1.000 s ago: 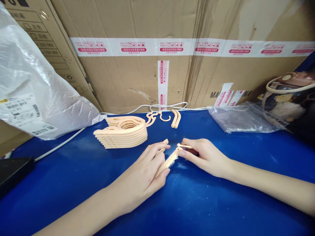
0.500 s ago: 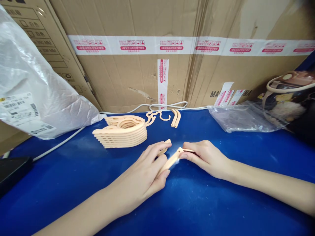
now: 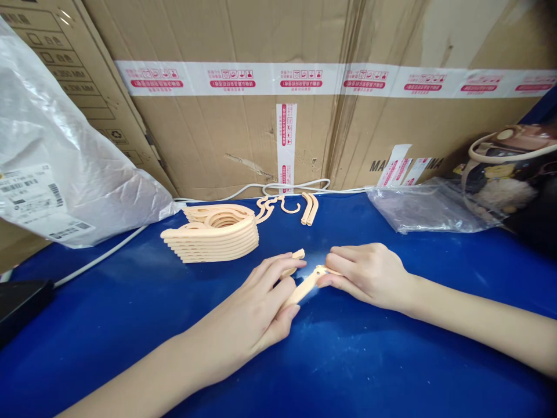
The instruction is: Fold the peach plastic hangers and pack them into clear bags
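Plainly, the easiest print to read was on the large cardboard carton [image 3: 209,139] across the upper middle of the frame: its white packing tape [image 3: 191,78] repeated 请确认商品完好后签收 in red bands. Lower on the carton, toward the right, stood black letters "MA" and "NA" — the part between was covered by tape strips [image 3: 397,165]. A second carton [image 3: 98,113] at upper left showed "350 MM", 白色 beside small squares and a recycling mark. The white mailing bag [image 3: 82,157] at left bore a shipping label [image 3: 32,188] with barcodes, its small print unreadable.

Just below the centre of the frame, the left hand [image 3: 261,307] was curled closed around a peach plastic folding hanger [image 3: 304,287], which slanted up to the right. The right hand [image 3: 376,276] pinched a slim peach piece [image 3: 333,271] between thumb and fingers at the hanger's holed end — its fingers hid whether the two parts were joined. Left of centre sat stacked hangers [image 3: 217,249], with loose hooks [image 3: 290,210] and two curved bars [image 3: 308,210] to their right.
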`<state>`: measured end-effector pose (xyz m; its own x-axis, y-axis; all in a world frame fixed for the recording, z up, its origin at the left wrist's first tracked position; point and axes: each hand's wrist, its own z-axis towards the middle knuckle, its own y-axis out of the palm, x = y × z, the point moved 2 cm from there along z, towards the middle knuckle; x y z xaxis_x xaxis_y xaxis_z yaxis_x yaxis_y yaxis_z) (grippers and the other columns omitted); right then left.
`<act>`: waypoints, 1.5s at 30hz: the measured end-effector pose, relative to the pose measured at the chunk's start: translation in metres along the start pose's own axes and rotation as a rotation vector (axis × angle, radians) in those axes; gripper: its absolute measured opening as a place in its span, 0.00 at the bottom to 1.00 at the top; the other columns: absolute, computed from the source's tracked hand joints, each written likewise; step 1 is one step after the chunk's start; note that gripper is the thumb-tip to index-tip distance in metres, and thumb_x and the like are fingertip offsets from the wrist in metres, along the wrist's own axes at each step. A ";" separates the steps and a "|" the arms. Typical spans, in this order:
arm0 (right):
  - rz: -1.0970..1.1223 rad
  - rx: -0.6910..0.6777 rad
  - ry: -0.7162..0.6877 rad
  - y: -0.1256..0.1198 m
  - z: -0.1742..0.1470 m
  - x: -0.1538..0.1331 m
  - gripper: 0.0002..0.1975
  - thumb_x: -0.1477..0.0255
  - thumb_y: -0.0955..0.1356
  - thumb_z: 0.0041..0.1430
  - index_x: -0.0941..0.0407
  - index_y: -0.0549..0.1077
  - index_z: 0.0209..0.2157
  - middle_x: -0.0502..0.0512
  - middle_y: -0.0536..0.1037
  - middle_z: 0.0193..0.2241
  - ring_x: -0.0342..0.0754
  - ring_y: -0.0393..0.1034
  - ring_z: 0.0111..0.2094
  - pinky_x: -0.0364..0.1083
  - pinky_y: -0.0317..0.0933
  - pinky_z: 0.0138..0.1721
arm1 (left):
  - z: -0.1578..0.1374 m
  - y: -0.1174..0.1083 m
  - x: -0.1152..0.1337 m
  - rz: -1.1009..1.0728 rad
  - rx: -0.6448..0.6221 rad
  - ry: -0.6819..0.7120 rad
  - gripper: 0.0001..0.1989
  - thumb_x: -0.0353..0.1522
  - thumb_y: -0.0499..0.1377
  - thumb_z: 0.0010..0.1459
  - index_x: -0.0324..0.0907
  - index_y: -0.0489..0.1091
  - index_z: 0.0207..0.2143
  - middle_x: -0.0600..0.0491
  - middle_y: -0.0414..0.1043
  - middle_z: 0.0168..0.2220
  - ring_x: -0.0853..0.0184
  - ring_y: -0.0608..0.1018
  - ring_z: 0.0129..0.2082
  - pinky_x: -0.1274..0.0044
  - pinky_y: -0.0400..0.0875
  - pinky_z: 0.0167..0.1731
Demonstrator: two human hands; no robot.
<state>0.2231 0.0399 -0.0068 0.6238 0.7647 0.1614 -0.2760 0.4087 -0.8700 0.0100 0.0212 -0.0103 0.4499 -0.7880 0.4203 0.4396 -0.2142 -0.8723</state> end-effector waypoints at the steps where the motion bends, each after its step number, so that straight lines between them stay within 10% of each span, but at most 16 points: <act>1: -0.010 0.004 -0.008 0.000 0.000 0.000 0.25 0.60 0.54 0.70 0.56 0.67 0.23 0.49 0.67 0.18 0.40 0.59 0.18 0.43 0.47 0.21 | 0.000 0.000 0.000 -0.003 0.006 0.001 0.18 0.30 0.46 0.67 0.46 0.60 0.58 0.48 0.55 0.63 0.58 0.57 0.64 0.62 0.58 0.61; 37: 0.002 0.099 -0.115 0.002 -0.002 -0.002 0.22 0.61 0.60 0.65 0.55 0.64 0.19 0.47 0.63 0.17 0.41 0.55 0.18 0.43 0.47 0.21 | 0.001 -0.002 0.001 0.049 -0.087 0.041 0.16 0.29 0.48 0.67 0.42 0.61 0.55 0.48 0.61 0.58 0.63 0.57 0.63 0.70 0.56 0.62; 45: 0.232 -0.072 -0.138 -0.006 0.002 -0.007 0.19 0.58 0.61 0.64 0.56 0.66 0.24 0.46 0.65 0.19 0.41 0.56 0.19 0.44 0.46 0.22 | 0.001 -0.004 -0.002 -0.076 -0.056 -0.154 0.12 0.32 0.43 0.69 0.43 0.65 0.37 0.50 0.57 0.60 0.64 0.58 0.63 0.69 0.56 0.61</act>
<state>0.2189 0.0329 -0.0021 0.4429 0.8965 0.0119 -0.3440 0.1821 -0.9211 0.0075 0.0243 -0.0073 0.5327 -0.6715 0.5151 0.4350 -0.3048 -0.8473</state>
